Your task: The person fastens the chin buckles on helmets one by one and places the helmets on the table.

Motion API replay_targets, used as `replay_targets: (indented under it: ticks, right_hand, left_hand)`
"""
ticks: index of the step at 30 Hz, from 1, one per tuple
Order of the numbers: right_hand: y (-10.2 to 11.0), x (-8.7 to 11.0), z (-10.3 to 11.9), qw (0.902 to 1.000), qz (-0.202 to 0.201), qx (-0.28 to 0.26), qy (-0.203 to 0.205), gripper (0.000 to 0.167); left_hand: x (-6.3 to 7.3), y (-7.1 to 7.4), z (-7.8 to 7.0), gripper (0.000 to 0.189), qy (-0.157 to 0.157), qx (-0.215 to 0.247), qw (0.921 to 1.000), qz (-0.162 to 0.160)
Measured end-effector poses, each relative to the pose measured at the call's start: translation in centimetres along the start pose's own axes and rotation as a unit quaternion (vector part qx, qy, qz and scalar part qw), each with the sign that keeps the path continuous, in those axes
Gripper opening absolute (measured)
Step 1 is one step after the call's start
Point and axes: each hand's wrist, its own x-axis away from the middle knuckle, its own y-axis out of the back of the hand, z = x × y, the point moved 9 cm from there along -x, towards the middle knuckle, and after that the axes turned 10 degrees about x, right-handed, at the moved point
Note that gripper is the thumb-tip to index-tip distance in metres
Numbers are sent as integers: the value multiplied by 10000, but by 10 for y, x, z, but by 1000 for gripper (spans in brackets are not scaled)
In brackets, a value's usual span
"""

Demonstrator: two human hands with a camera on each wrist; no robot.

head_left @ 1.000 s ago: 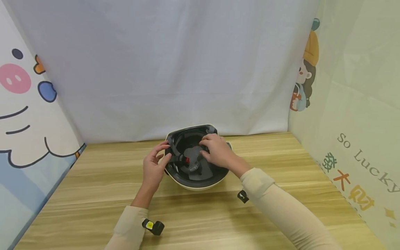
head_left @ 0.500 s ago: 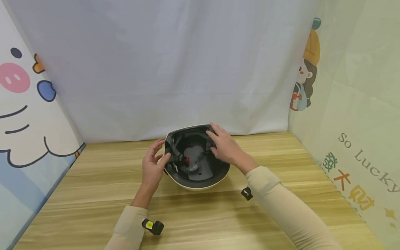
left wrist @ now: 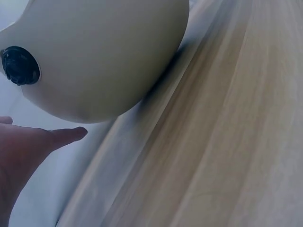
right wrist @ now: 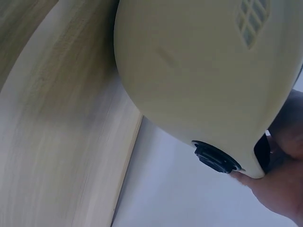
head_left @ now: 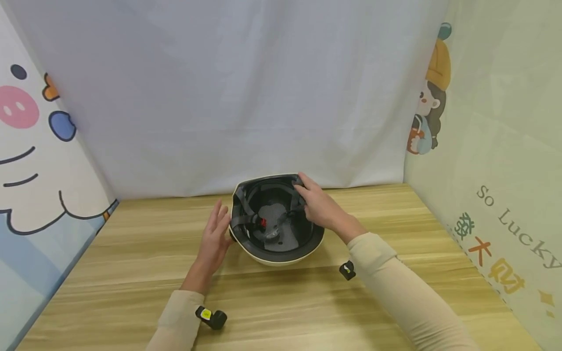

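Observation:
A cream helmet lies upside down on the wooden table, its black padded inside facing up. Dark chin straps with a red buckle part hang inside it. My right hand grips the helmet's right rim; in the right wrist view its thumb lies by a round black knob on the shell. On the other side, my left hand is held with fingers straight, close beside the rim. The left wrist view shows its thumb apart from the shell, below another black knob.
The wooden tabletop ends at a white curtain just behind the helmet. Printed panels stand at the left and right. A small black camera is strapped at each wrist.
My right hand has moved from the inside straps out to the right rim and grips it. My left hand has let go of the left rim and straightened its fingers.

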Motion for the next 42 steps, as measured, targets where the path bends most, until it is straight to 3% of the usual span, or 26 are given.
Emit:
replay_targets:
  ticks: [8,16,23,26,31,38,42]
  right_hand:
    - [-3,0,-4,9997,97,-209,-106,55]
    - [-9,2,-5,9987,89,-484,-149,56]
    - [-10,2,-5,9981,-118,-596,-42,56]
    - [-10,3,-7,9970,-141,-759,-99,57]
    - [-17,10,-15,9929,-240,-1128,-286,57]
    - [-28,19,-25,9857,-231,-1557,-595,58]
    - [-30,20,-26,9851,-343,-1565,-628,59]
  left_hand:
    - [-1,-3,15,68,329,14,9979,559]
    - [2,-6,23,79,319,-91,9953,909]
    - [3,-16,23,83,210,371,9895,1381]
    - [1,-15,22,85,110,343,9914,1258]
    - [2,-9,23,105,96,257,9951,948]
    - [3,-10,25,96,-62,-359,9933,1099]
    - [2,-12,26,94,-99,-278,9930,1143]
